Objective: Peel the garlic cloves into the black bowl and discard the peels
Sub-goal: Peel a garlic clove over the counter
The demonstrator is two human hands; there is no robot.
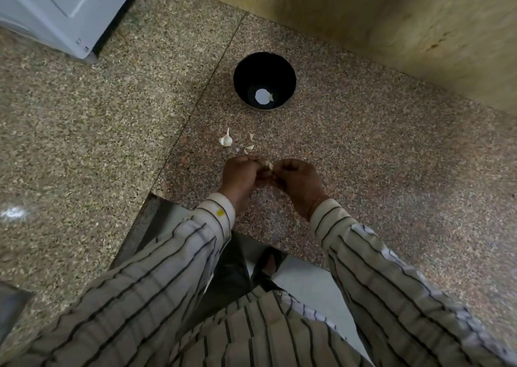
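Overhead, from the head camera: speckled granite tabletop [363,148], polished and mottled pink-brown, with a thin straight seam running diagonally to a paler slab on the left. Round black bowl [264,81] near the far wall, glossy inside, deep and tapering, with a bright white round glare at its bottom and a small pale piece [270,97] touching that glare; cannot tell whether peeled clove or not. Closer in, a partial garlic bulb [226,139], white, papery, pointed stem upward, lying on the stone. Just beside it to the right, scattered peels [248,144], thin, curled, off-white flakes. Nearest the edge, both hands above the stone, knuckles up, fingers curled inward and almost meeting. Left hand [242,177] and right hand [299,182] together pinching a small pale garlic clove [269,166], only a sliver visible between the fingertips. Striped beige sleeves [372,257] with thin dark lines, soft woven cloth, cuffs at the wrists. Yellowish, rough plaster wall [391,25] behind the bowl. White smooth panelled appliance [64,6] at upper left.
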